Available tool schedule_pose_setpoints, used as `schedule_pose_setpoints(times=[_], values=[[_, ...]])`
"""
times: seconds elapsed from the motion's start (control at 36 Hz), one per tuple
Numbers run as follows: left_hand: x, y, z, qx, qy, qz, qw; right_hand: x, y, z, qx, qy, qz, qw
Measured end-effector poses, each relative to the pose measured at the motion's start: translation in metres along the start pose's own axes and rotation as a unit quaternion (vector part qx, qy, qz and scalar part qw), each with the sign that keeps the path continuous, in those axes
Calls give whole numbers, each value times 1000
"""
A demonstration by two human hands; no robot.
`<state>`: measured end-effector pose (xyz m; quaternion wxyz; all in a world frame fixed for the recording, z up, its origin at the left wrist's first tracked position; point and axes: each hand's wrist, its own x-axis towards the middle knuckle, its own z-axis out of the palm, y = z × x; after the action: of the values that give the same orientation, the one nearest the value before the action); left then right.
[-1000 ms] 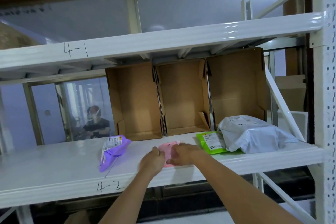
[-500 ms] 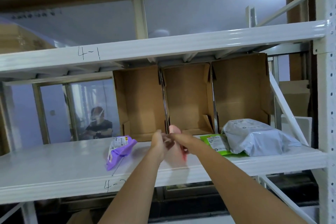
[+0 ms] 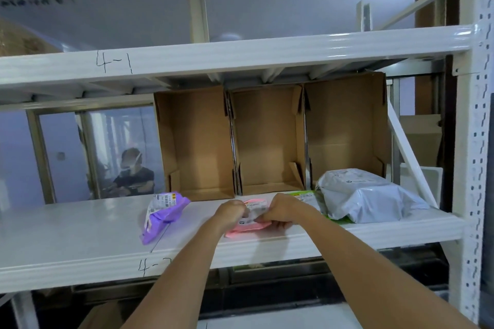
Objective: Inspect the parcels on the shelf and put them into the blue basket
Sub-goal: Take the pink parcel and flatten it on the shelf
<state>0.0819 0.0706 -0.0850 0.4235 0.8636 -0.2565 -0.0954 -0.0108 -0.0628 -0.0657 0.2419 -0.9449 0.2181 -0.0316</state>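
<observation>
A small pink parcel (image 3: 247,225) with a white label is held over the white shelf (image 3: 80,224) marked 4-2. My left hand (image 3: 231,212) grips its left end and my right hand (image 3: 280,212) grips its right end, label side facing me. A purple parcel (image 3: 163,215) lies to the left on the shelf. A green parcel (image 3: 307,197) lies to the right, partly under a large grey parcel (image 3: 366,197). No blue basket is in view.
Three open cardboard boxes (image 3: 267,141) stand on their sides at the back of the shelf. The upper shelf beam (image 3: 240,53) marked 4-1 runs overhead. A white upright post (image 3: 478,141) stands at the right. A person sits behind the glass at left.
The pink parcel was lifted off the shelf, stood on edge, and is now turned flat with its label facing me, still held in both hands.
</observation>
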Motion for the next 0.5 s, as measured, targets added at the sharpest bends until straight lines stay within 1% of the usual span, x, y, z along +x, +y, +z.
schedule_pose_setpoints(times=[0.03, 0.08, 0.14, 0.22, 0.28, 0.36, 0.44, 0.5], values=[[3, 1, 0, -4, -1, 6, 1000, 1, 1, -1, -19, 20, -4, 1000], [7, 1, -2, 23, 12, 23, 999, 2, 1, -2, -90, 96, -9, 991], [11, 0, -3, 41, 43, 46, 997, 6, -2, 2, -111, 148, -17, 983], [13, -2, 1, 98, 109, 73, 987, 14, -8, 10, -131, 194, -44, 971], [14, -1, 9, 147, 123, 74, 979, 21, -11, 13, -150, 220, -62, 962], [14, -8, 24, 200, 91, 76, 973, 32, -12, 18, -152, 220, -93, 959], [29, -22, 34, 264, 56, 120, 955, 39, -14, 24, -156, 222, -138, 953], [32, -23, 31, 317, 8, 147, 937, 43, -13, 30, -170, 209, -157, 950]])
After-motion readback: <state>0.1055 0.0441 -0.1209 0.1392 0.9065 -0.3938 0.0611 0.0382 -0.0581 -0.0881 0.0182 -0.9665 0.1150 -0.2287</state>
